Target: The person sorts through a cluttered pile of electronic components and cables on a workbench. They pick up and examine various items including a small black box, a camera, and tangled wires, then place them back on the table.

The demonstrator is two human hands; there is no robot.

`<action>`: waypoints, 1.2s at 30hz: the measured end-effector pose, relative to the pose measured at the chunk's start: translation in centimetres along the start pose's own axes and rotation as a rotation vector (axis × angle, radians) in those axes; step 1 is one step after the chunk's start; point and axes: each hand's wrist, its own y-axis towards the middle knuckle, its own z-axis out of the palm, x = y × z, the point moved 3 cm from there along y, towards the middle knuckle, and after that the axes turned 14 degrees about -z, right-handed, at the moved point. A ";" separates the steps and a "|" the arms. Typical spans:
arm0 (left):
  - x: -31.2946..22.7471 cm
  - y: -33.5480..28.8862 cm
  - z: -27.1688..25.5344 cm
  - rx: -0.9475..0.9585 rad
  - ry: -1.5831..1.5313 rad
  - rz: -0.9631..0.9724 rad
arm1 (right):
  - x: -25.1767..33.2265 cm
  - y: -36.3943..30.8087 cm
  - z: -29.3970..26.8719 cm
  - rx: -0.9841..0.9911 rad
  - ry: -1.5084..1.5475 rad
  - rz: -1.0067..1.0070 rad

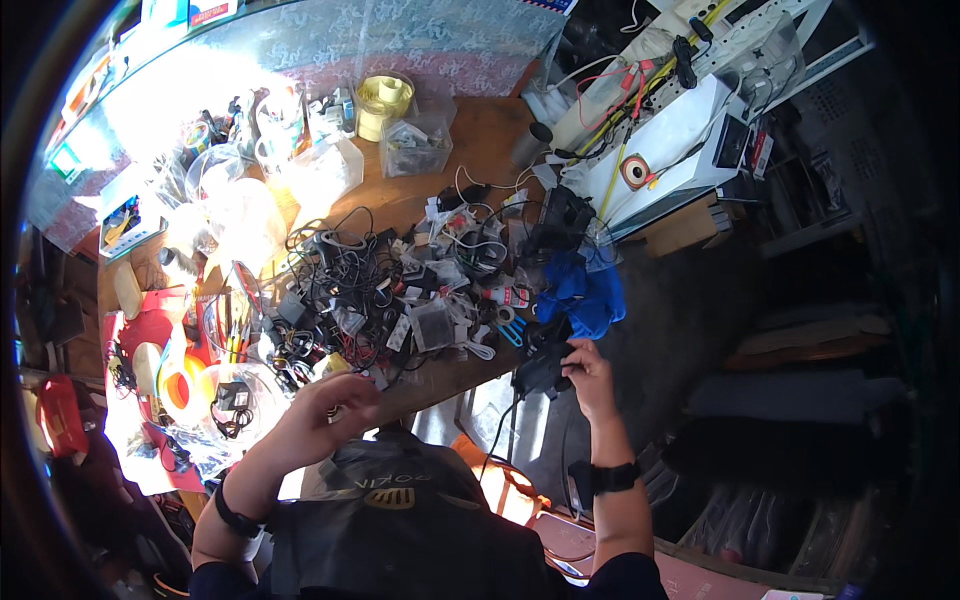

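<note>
My right hand (588,374) is pinching a black thing (541,373) | my left hand (330,412) is hanging half open near the table (484,132)

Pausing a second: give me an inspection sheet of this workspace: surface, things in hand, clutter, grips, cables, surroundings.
Surface: brown wooden table, strong glare over its left side.
Things in hand: black item, exact kind unclear, by the table's near edge.
Clutter: yellow roll and clear box beyond the heap; crumpled blue cloth or bag at right.
Grips: right hand pinches the black item; left hand loosely curled, nothing seen in it.
Cables: tangled black cables in the heap; a black cord hangs below the black item.
Surroundings: patterned wall behind; right side dim.
</note>
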 end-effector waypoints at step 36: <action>4.0 4.6 3.3 0.126 -0.650 -0.255 | -0.9 -31.2 -0.6 -0.014 -0.785 0.740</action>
